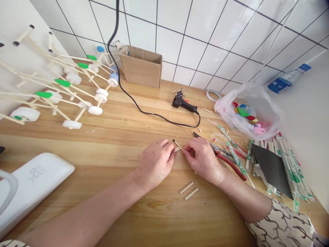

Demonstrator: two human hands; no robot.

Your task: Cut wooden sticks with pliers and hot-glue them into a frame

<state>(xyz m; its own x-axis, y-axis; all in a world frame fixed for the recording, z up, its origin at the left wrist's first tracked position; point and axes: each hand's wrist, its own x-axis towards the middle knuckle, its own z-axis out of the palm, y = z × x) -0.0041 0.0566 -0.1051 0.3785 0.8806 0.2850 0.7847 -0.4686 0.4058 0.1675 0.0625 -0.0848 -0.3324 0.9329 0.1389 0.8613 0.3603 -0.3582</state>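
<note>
My left hand (158,163) is closed at the middle of the wooden table, its fingertips pinching a short pale wooden stick (177,149). Just to the right, my right hand (204,159) pinches the lower end of another short wooden stick (178,144) with a black tip. The two sticks meet or cross between the hands; whether they are joined I cannot tell. Two loose cut sticks (186,187) lie nearer to me. Partly under my right hand are red-handled pliers (231,166), their dark jaws pointing away from me.
Beyond my hands lies a black glue gun (183,102) with its cable looping left. Wheeled stick frames (77,106) fill the back left, beside a cardboard box (141,67). A power bank (38,188) is at left; a plastic bag (246,113) and wrapped chopsticks (293,164) are at right.
</note>
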